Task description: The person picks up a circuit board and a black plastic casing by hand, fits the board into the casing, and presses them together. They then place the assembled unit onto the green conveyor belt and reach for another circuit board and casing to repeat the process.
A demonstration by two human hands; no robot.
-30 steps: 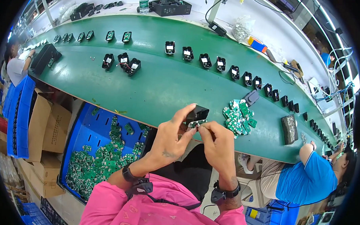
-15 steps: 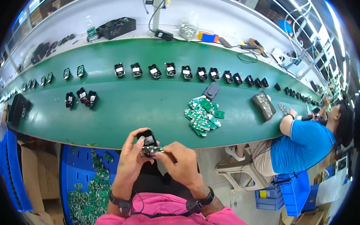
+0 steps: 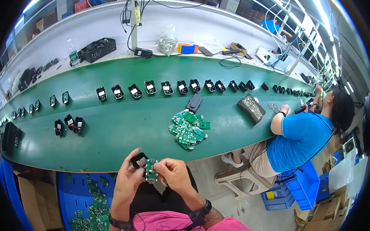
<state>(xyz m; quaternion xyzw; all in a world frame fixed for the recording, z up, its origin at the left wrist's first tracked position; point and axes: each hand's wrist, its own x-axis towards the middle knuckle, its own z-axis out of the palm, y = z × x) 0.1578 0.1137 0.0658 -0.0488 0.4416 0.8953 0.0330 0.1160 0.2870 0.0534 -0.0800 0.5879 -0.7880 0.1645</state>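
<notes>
At the bench's front edge my left hand (image 3: 125, 186) is closed around a small black plastic housing (image 3: 139, 158) with its hollow side showing. Pinched in my right hand (image 3: 176, 175) is a green circuit board (image 3: 151, 170), held upright just beside the housing. Whether wires join the two I cannot tell. Ahead on the green bench (image 3: 123, 146) lies a heap of green circuit boards (image 3: 188, 130), with a dark grey plastic cover (image 3: 194, 102) behind it. To the left stand several black housings (image 3: 74, 124) with red wires.
A long row of black housings (image 3: 166, 88) crosses the bench. A dark block with metal bits (image 3: 251, 109) lies to the right, near a seated co-worker in blue (image 3: 302, 138). Below left, a blue crate (image 3: 70, 187) holds many boards. A black box (image 3: 11, 138) stands far left.
The board has turned from edge-on to showing its component face, as my right hand rotated it. The whole view has shifted, with bench items now further left and lower.
</notes>
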